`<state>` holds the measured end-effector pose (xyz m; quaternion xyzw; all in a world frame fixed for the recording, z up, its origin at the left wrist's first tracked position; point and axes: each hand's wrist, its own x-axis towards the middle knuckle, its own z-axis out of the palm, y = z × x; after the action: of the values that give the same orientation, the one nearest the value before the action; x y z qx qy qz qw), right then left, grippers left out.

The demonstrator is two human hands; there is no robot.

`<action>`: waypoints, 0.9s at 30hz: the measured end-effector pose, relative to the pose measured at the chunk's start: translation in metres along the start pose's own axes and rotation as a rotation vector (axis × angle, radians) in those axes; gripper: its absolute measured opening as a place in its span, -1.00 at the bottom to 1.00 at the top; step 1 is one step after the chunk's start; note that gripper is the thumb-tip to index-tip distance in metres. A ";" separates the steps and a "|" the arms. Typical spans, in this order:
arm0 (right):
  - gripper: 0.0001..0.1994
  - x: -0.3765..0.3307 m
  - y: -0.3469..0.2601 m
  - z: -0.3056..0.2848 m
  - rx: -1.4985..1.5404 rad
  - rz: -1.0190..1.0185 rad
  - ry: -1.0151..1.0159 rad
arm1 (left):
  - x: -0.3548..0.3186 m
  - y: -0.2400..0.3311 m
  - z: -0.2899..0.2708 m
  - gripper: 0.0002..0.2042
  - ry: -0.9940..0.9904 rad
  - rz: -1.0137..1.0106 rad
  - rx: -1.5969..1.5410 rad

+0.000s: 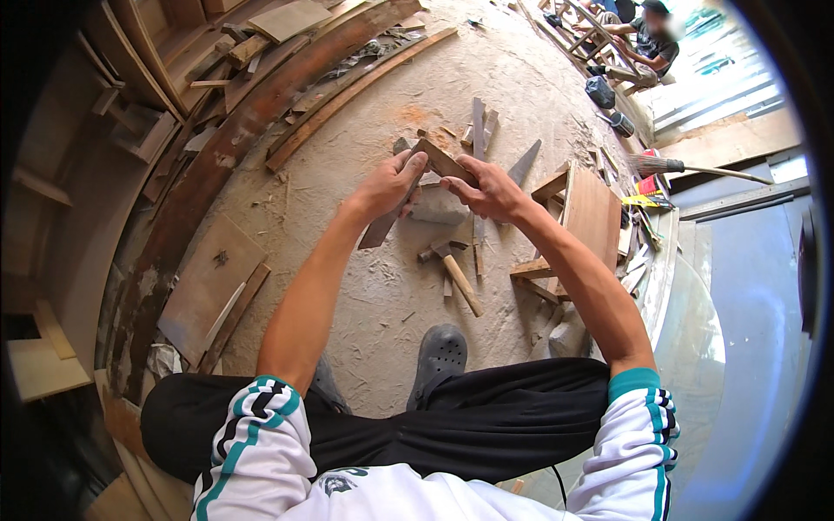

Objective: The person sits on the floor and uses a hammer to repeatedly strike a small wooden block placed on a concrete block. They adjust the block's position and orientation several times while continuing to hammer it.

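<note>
My left hand point(395, 184) is closed around a dark flat strip of wood point(376, 229), which slants down toward me. In my right hand point(491, 188) is a second, browner wood strip point(446, 161). The two strips meet at their far ends in a V; whether they are fastened there I cannot tell. Below them on the floor lies a grey block point(439, 207). Nearer to me rests a claw hammer point(456, 276) with a pale wooden handle. Beyond my right hand a tapered saw blade point(525, 163) points away, its lower end hidden. A long narrow dark strip point(478, 130) passes behind that hand.
A small wooden frame with a brown panel point(591, 213) stands at the right. Long timbers point(365, 95) and a thin board point(213, 278) lie left. A broom point(660, 164) is at far right. Another person point(651, 43) sits at the back right.
</note>
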<state>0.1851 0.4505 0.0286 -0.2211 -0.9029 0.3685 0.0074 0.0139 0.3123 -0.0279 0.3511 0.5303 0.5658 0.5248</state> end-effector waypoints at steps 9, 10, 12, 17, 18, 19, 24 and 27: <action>-0.64 0.011 0.008 -0.003 0.391 0.261 -0.129 | 0.004 -0.008 -0.019 -0.52 0.009 -0.180 -0.296; -0.64 0.010 0.009 -0.006 0.409 0.258 -0.111 | 0.001 -0.010 -0.024 -0.54 -0.029 -0.198 -0.334; -0.64 0.009 0.014 -0.011 0.444 0.260 -0.087 | -0.003 -0.015 -0.030 -0.57 -0.104 -0.234 -0.409; -0.65 0.008 0.012 -0.019 0.540 0.238 -0.145 | -0.010 -0.036 -0.025 -0.62 -0.278 -0.169 -0.674; -0.65 0.011 0.010 -0.018 0.556 0.231 -0.138 | -0.009 -0.040 -0.026 -0.62 -0.316 -0.138 -0.728; -0.65 0.014 0.008 -0.016 0.572 0.224 -0.132 | -0.008 -0.045 -0.028 -0.62 -0.358 -0.133 -0.836; -0.64 0.015 -0.004 -0.019 0.610 0.224 -0.166 | -0.005 -0.052 -0.019 -0.63 -0.533 -0.056 -1.203; -0.63 0.019 -0.001 -0.019 0.632 0.227 -0.184 | -0.005 -0.055 -0.012 -0.68 -0.610 -0.021 -1.313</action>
<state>0.1705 0.4699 0.0400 -0.2728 -0.7108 0.6466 -0.0470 0.0157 0.2989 -0.0828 0.1006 -0.0857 0.6395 0.7574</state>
